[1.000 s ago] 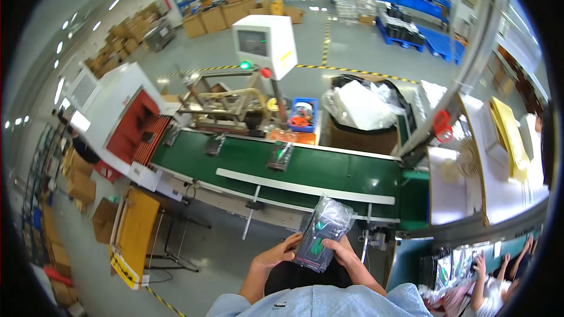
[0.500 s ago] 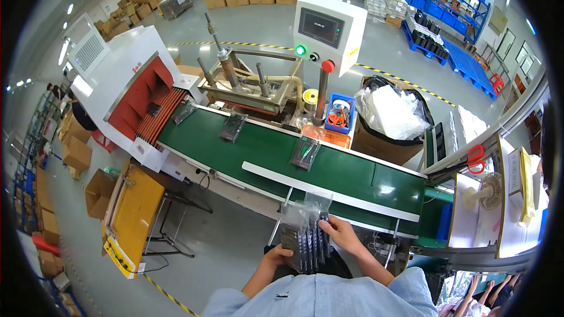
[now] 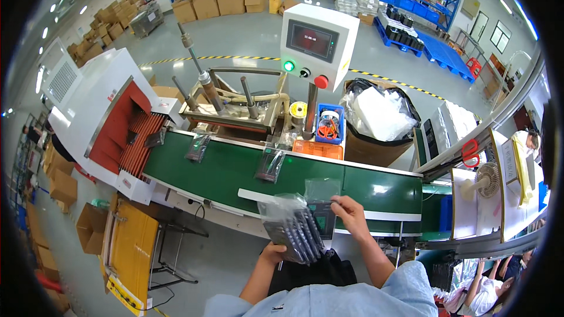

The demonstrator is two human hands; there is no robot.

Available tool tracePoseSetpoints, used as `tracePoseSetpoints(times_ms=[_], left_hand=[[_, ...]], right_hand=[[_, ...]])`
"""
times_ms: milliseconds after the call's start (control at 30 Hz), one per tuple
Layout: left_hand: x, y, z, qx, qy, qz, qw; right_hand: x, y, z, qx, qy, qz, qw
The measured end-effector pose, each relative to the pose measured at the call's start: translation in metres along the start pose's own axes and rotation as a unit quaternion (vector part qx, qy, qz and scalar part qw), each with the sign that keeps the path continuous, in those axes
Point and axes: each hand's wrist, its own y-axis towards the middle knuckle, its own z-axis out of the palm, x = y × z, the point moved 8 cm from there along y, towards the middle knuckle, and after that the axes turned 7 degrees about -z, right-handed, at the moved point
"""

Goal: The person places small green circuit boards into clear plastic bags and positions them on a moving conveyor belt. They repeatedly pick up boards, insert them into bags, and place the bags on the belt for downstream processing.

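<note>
A fanned stack of dark flat devices in clear plastic bags (image 3: 292, 230) is held by my left hand (image 3: 274, 253), its thumb over the near lower side. At the stack's right edge, my right hand (image 3: 351, 213) pinches one bagged device (image 3: 323, 217) with a green panel, by its upper right corner. The empty top of its bag stands up above the device. Both hands are in front of the near edge of a green conveyor belt (image 3: 370, 191). Farther left on the belt lie more bagged devices, one near the middle (image 3: 271, 162) and another beyond it (image 3: 198, 148).
A white machine with red curtain flaps (image 3: 114, 120) takes the belt's left end. Behind the belt stand a control box (image 3: 320, 44), a blue bin of tools (image 3: 330, 123) and a lined carton (image 3: 379, 147). A yellow-topped stand (image 3: 132, 246) is at left; a small fan (image 3: 486, 180) at right.
My right hand has drawn one bagged device up and right, partly apart from the stack. My left hand has tilted the stack. The bagged devices on the belt have shifted left toward the machine.
</note>
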Motion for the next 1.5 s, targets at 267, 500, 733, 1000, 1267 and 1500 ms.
tracePoseSetpoints(times_ms=[267, 500, 733, 1000, 1267, 1500], left_hand=[[-0.019, -0.012, -0.059, -0.033, -0.092, 0.12, 0.988], [-0.03, -0.039, -0.061, -0.068, -0.1, 0.162, 0.979], [-0.022, -0.051, -0.077, -0.114, -0.141, 0.136, 0.974], [-0.026, -0.035, -0.08, -0.115, -0.162, 0.064, 0.978], [-0.029, -0.024, -0.046, -0.104, -0.178, 0.057, 0.977], [-0.023, -0.027, -0.044, -0.136, -0.155, 0.069, 0.976]], right_hand=[[-0.136, 0.099, -0.091, -0.226, -0.018, 0.083, 0.97], [-0.218, 0.147, -0.053, -0.266, -0.302, 0.078, 0.912], [-0.189, 0.158, 0.01, -0.233, -0.36, 0.153, 0.89], [-0.158, 0.127, 0.041, -0.167, -0.273, 0.031, 0.947], [-0.211, 0.138, 0.006, -0.119, -0.341, 0.124, 0.924], [-0.126, 0.118, 0.047, -0.028, -0.233, 0.005, 0.972]])
